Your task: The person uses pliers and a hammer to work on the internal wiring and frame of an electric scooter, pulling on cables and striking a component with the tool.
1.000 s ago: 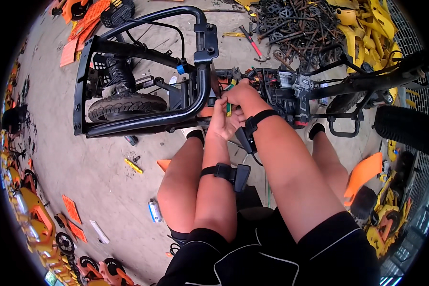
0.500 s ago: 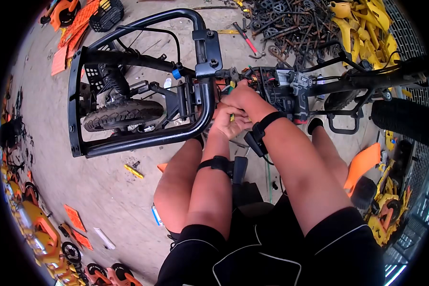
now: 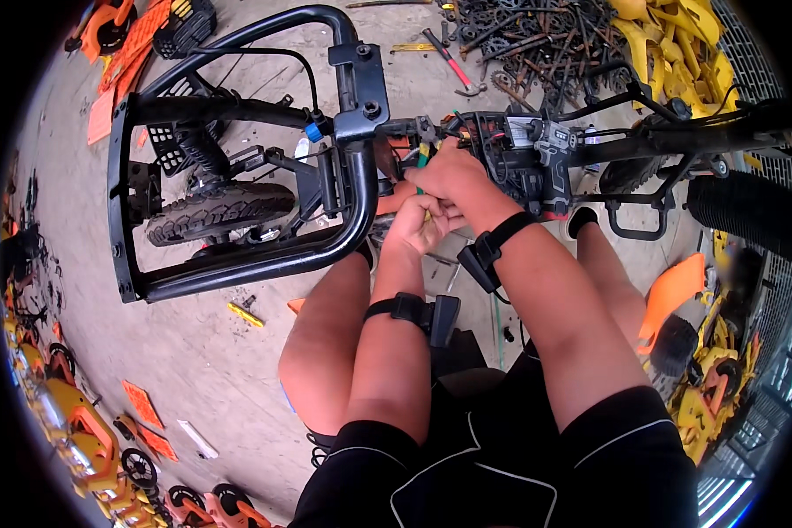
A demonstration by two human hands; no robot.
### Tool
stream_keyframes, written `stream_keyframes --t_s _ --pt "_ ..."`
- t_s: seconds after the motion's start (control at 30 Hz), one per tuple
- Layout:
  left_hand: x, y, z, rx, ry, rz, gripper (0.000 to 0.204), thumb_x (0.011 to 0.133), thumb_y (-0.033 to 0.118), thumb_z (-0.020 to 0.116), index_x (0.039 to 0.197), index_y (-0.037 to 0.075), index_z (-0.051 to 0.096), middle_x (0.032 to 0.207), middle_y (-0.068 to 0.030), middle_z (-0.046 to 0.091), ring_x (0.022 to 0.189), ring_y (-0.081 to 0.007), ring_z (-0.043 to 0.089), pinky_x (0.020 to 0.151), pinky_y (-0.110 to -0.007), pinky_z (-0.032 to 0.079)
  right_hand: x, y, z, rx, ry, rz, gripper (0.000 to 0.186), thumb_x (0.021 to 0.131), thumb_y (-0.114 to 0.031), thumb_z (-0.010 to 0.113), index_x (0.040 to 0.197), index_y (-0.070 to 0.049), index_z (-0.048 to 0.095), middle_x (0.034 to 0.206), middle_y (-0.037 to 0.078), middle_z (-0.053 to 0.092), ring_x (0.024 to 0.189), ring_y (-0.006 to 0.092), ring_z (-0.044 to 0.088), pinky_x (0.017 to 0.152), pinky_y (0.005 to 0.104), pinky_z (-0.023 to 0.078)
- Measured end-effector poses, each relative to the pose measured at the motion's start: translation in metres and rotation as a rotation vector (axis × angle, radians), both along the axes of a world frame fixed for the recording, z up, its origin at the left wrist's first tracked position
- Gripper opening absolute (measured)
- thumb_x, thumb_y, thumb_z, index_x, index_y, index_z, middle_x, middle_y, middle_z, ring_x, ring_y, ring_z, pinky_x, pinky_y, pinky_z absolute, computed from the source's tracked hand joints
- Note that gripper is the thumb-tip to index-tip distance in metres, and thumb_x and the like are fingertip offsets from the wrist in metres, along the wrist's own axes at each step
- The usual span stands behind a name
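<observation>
Pliers [image 3: 425, 151] with green and yellow handles reach up to the middle of a black scooter or bike frame [image 3: 361, 176]. My right hand [image 3: 453, 173] is closed at the handles, its fingers curled over them. Just below it, my left hand [image 3: 421, 226] is palm up with bent fingers, a yellow handle end showing between them. The jaws are beside wires and a reddish part; what they touch is too small to make out. A grey and black cordless power tool [image 3: 554, 167] rests on the frame right of my hands.
A knobby tyre [image 3: 224, 214] sits inside the frame's left loop. A red-handled hammer [image 3: 453, 63] lies beyond, near a heap of rusty metal parts [image 3: 546, 40] and yellow panels [image 3: 686, 53]. A yellow cutter knife [image 3: 245, 315] and orange pieces [image 3: 141, 403] lie at left.
The frame sits a little further left in view. My right hand has shifted slightly, and more of the pliers' head and handles shows. My left hand stays nearly in place.
</observation>
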State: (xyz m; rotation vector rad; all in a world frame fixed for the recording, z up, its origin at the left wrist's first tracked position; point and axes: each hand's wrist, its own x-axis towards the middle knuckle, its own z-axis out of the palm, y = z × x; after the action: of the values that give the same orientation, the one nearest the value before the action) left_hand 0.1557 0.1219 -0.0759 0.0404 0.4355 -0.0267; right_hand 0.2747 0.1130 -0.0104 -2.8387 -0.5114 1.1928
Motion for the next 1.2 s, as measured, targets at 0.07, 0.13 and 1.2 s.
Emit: stream_keyframes --t_s 0.07,0.13,1.2 --pt "0.001 -0.003 0.001 0.001 0.044 0.025 0.041 0.069 -0.006 0.041 0.105 -0.005 0.06 0.109 -0.0192 0.065 0.101 -0.0338 0.063 0.091 -0.049 0.05 0.0 0.0 0.0 0.002 -0.01 -0.001 0.096 0.071 -0.054 0.076 0.136 0.004 0.036 0.128 0.021 0.058 0.114 0.035 0.061 0.096 0.0396 0.05" --pt "0.003 -0.003 0.001 -0.016 0.02 0.028 0.04 0.069 -0.006 0.041 0.105 -0.005 0.059 0.108 -0.0188 0.065 0.1 -0.0332 0.063 0.091 -0.05 0.05 0.002 0.001 0.0 -0.009 -0.006 0.003 0.096 0.071 -0.053 0.075 0.136 0.005 0.036 0.127 0.021 0.059 0.114 0.0342 0.062 0.096 0.0391 0.05" --pt "0.013 -0.02 -0.001 -0.167 0.0 0.078 0.045 0.067 -0.004 0.044 0.11 -0.004 0.058 0.116 -0.0153 0.064 0.112 -0.0317 0.06 0.098 -0.046 0.048 0.017 0.004 0.006 -0.076 0.077 0.086 0.092 0.072 -0.046 0.075 0.135 0.007 0.036 0.122 0.021 0.064 0.111 0.0303 0.065 0.093 0.0363 0.051"
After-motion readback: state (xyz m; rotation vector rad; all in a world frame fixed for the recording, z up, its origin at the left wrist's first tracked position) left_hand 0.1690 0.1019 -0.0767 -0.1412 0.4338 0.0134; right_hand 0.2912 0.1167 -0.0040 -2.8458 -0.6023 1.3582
